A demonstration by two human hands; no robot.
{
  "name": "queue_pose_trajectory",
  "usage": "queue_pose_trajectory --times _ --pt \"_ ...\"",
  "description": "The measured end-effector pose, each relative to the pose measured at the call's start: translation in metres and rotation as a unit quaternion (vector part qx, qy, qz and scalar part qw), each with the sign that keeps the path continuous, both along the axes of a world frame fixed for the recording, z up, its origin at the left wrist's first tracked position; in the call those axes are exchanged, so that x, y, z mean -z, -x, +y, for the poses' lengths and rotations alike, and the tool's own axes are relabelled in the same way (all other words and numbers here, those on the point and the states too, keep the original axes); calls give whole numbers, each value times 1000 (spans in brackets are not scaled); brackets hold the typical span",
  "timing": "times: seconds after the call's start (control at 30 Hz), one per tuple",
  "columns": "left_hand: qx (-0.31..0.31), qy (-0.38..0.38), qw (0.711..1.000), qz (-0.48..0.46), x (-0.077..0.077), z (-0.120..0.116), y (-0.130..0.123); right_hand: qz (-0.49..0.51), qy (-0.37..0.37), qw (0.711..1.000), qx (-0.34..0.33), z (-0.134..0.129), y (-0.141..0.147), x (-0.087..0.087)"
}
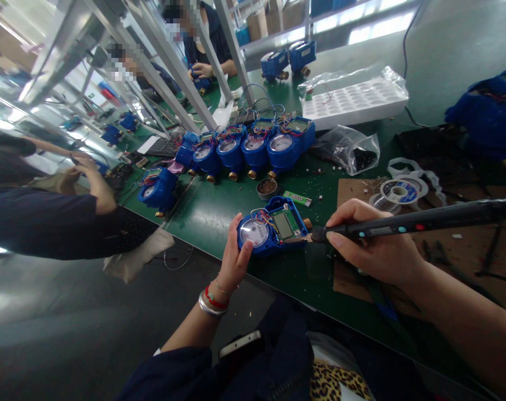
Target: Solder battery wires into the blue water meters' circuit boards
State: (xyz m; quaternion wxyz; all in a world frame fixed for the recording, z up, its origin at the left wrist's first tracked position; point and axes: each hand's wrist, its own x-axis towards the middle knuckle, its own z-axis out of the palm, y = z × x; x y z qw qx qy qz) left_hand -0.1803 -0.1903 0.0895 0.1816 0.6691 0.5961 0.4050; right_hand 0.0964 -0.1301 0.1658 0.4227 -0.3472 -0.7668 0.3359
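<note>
On the green bench lies a blue water meter (288,236) with its lid off, showing a round dial, a small LCD screen, a green circuit board and coloured wires. My left hand (237,250) grips its dial end, the thumb over the dial's edge. In my right hand (372,245) is a black soldering iron (387,224) with coloured buttons, held like a pen. Its tip is at the lower right of the board; whether it touches cannot be made out. Just behind stand a small round tin (267,189) and a green-and-white strip (298,198).
Several more blue meters (253,147) stand in a row behind. A white foam tray (355,103), a plastic bag (349,147), a solder spool (399,192) and cardboard (347,273) are to the right. Metal posts (211,50) rise at the back; co-workers sit beyond and left.
</note>
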Motion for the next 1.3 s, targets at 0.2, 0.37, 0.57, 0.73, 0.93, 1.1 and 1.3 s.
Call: queue_pose_trajectory --times 0.2,0.37,0.57,0.73,0.93,1.1,1.3 --pt "-3 -3 1000 9 2 2 1 -4 7 1000 -1 0 0 -1" --pt "-15 -47 998 48 -9 0 -1 -4 10 1000 -4 -1 -1 -1" --pt "16 -146 977 156 -39 -9 -21 0 10 1000 -4 0 0 -1" --pt "57 -133 970 198 -52 -2 -38 0 11 1000 7 0 1 0" --pt "57 -121 975 180 -56 4 -43 -4 10 1000 8 1 1 -1" --pt "57 -115 975 180 -59 4 -49 -2 7 1000 4 0 1 -2" --pt "61 -106 979 161 -57 5 -53 4 12 1000 9 0 -1 -3"
